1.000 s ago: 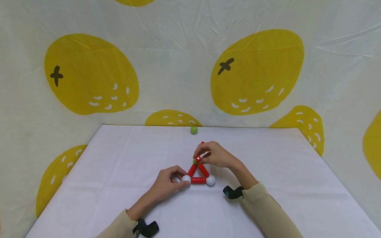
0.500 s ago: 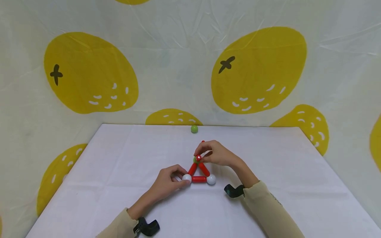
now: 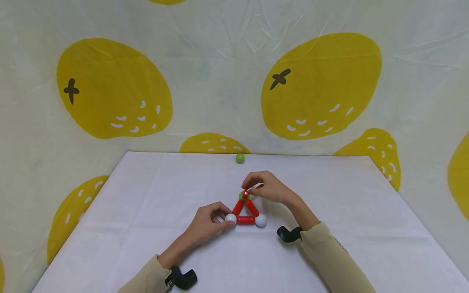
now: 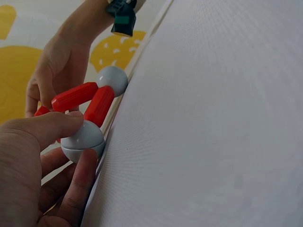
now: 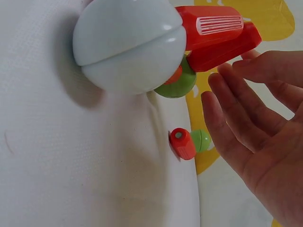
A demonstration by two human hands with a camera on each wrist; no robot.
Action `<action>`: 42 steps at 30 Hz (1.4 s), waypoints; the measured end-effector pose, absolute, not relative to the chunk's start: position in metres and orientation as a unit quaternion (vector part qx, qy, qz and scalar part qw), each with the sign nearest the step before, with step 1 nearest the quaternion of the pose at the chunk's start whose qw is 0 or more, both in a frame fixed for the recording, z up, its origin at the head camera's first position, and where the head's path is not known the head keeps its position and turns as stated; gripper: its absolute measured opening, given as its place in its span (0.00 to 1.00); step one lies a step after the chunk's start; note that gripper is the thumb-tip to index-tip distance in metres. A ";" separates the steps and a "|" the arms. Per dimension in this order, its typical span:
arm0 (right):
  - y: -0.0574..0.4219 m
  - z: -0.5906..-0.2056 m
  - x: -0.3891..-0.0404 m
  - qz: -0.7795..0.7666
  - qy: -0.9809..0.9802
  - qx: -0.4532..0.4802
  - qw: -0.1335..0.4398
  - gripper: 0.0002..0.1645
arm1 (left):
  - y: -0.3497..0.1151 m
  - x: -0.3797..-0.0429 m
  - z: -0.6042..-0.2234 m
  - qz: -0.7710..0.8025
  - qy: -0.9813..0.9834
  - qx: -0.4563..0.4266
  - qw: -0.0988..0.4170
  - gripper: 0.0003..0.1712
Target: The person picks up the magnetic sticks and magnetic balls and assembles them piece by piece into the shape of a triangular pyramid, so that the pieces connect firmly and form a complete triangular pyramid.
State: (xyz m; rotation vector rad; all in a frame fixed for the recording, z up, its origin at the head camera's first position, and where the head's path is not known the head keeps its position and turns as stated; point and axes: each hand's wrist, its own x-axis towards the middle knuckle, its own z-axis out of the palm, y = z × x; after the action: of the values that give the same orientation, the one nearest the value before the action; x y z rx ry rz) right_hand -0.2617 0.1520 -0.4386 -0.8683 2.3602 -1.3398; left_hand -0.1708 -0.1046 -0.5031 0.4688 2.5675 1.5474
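A triangle of red rods (image 3: 246,220) lies on the table, with white balls at the two near corners and a green ball (image 5: 180,87) at the far corner. My left hand (image 3: 205,224) pinches the left white ball (image 4: 83,135) between thumb and fingers. The right white ball (image 3: 260,220) stands untouched. From the green ball a further red rod (image 5: 225,49) rises, its end facing the head camera. My right hand (image 3: 270,188) is just behind this rod, fingertips right at its upper end; in the right wrist view its fingers are loosely spread.
A loose green ball (image 3: 239,158) sits near the table's far edge. A loose red rod (image 5: 182,144) lies on the table beyond the triangle, hidden behind my right hand in the head view. A cloth with yellow fruit (image 3: 322,85) hangs behind the white tabletop (image 3: 348,195).
My right fingertips have drawn slightly back and up from the upright rod, which stays in place. The left hand keeps its hold on the white ball.
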 end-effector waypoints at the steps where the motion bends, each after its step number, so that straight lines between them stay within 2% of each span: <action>1: 0.152 -0.439 -0.262 -0.466 0.822 -0.296 0.144 0.12 | -0.105 -0.171 -0.504 0.511 0.844 0.155 0.054 0.14; 10: 0.154 -0.440 -0.265 -0.481 0.832 -0.259 0.094 0.12 | -0.104 -0.171 -0.502 0.512 0.844 0.151 0.055 0.15; 15: 0.154 -0.439 -0.265 -0.487 0.841 -0.222 0.084 0.14 | -0.105 -0.171 -0.502 0.507 0.847 0.148 0.056 0.14; 28: 0.158 -0.447 -0.268 -0.487 0.854 -0.160 0.087 0.15 | -0.106 -0.170 -0.502 0.512 0.845 0.145 0.064 0.14; 42: 0.155 -0.457 -0.270 -0.483 0.852 -0.170 0.111 0.13 | -0.108 -0.171 -0.503 0.516 0.840 0.154 0.065 0.14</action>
State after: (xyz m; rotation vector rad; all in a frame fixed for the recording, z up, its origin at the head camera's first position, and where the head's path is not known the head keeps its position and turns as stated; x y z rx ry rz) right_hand -0.2704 0.1550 -0.4570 -0.4996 2.5011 -1.4193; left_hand -0.1705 -0.1080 -0.5030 0.4637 2.5346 1.5574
